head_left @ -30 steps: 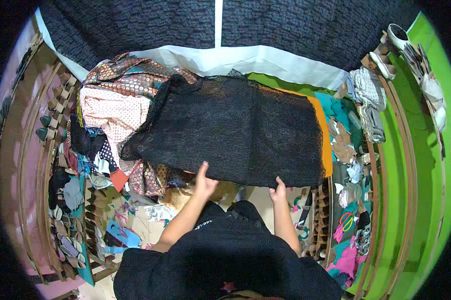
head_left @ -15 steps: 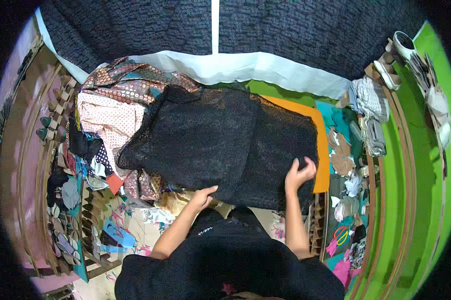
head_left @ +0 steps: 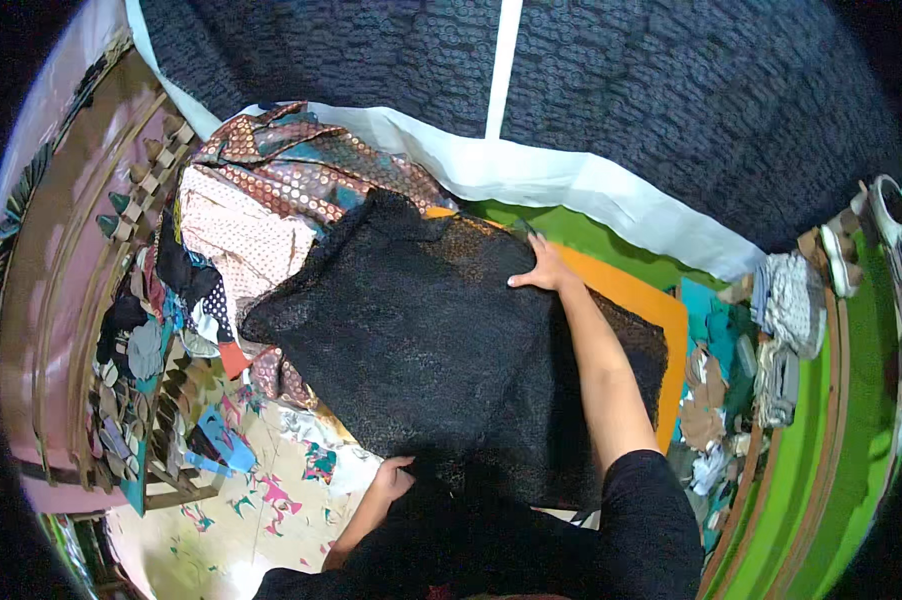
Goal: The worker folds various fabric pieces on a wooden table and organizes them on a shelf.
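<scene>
The black net fabric (head_left: 421,350) is spread over the orange sheet (head_left: 636,310) on the worktable, beside a heap of printed cloth (head_left: 271,200). Its far edge is pressed flat by the open right hand (head_left: 543,270), while the near edge is pinched by the left hand (head_left: 391,480). For a clean fold, the far edge is best held taut and wrinkles smoothed outward.

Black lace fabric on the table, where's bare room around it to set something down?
Bare orange surface shows past the black lace fabric, right of the right hand; a green strip lies between it and the white cloth edge. Patterned fabrics crowd the left, scraps the right. The left hand grips the near edge.
</scene>
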{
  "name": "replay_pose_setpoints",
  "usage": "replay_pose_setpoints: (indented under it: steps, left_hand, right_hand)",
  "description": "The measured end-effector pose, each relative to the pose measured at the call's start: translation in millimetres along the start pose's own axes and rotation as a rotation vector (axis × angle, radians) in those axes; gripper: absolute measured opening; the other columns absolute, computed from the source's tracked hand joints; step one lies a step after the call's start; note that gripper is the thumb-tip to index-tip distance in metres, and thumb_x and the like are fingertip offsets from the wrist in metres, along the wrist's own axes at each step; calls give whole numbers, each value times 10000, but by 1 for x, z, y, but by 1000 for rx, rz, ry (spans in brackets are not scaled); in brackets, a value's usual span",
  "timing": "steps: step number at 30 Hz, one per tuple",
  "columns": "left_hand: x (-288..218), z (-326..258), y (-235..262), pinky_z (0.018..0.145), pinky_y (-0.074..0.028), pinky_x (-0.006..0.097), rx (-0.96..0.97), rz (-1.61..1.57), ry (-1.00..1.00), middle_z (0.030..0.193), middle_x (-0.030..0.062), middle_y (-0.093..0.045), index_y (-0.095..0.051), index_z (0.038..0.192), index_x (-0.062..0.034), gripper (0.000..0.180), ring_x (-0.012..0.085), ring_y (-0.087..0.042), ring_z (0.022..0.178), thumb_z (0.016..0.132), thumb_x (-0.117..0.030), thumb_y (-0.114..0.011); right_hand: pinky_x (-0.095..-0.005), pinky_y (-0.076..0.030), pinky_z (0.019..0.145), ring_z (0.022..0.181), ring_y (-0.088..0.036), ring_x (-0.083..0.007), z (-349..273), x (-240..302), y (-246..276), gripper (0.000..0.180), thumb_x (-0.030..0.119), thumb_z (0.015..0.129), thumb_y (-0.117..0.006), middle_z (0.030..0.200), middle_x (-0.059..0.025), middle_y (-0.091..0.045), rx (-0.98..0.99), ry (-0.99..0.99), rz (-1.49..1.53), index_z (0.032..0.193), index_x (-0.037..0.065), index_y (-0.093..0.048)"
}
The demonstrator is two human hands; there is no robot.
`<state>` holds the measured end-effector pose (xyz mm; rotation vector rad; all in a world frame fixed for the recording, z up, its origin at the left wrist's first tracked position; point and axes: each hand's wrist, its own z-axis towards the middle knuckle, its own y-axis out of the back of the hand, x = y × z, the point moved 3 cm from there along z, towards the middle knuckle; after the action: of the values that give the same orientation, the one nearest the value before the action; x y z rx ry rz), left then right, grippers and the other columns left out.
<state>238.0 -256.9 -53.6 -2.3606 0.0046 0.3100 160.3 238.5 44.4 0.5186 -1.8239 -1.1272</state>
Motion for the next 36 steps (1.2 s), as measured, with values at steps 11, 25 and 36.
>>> replay_pose_setpoints:
  steps: [11,25,36]
  left_hand:
    - [-31,-40,-70,885,-383,409,-38,278,-546,1105,99,-523,-481,1092,-11,357,272,-482,1031,743,41,-537]
    - [-40,-49,-35,836,-407,344,-148,134,-416,1036,104,-555,-495,1069,-20,299,213,-523,960,775,17,-536]
    - [-90,-72,-58,940,-345,395,-56,59,-578,1158,116,-493,-452,1144,9,371,255,-474,1058,821,-154,-532]
  right_hand:
    - [-432,-367,912,1171,-324,-356,10,1,-35,1267,487,382,-803,1319,-170,-237,204,-326,-152,1318,36,-77]
    - [-381,-421,861,1023,-482,-320,-11,-11,-20,1084,489,436,-791,1268,-242,-304,169,-730,-30,1241,-53,-308]
    - [-415,-406,845,948,-537,-287,-63,25,15,594,301,598,-717,1032,-132,-573,765,-581,1063,1097,43,-525]
